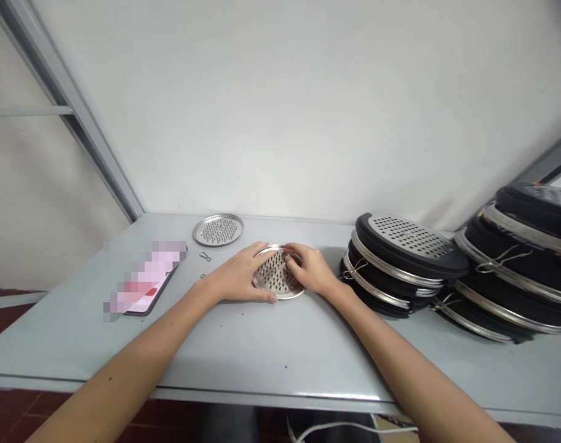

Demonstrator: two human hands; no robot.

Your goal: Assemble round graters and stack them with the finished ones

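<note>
Head view: grey table [262, 351] against a white wall [280, 111]. Round metal grater disc [277, 271] lies on the table between the hands. Left hand [243, 274] spans its left rim, thumb at the near edge; right hand [310, 269] has curled fingers on its right side. Firmness of grip: cannot tell.

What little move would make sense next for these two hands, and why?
Perhaps the right hand should shift its fingertips outward to the rim of the metal disc. They seem to be over its perforated face, whose holes look rough, while the left hand already spreads along the smoother-looking edge.
</note>
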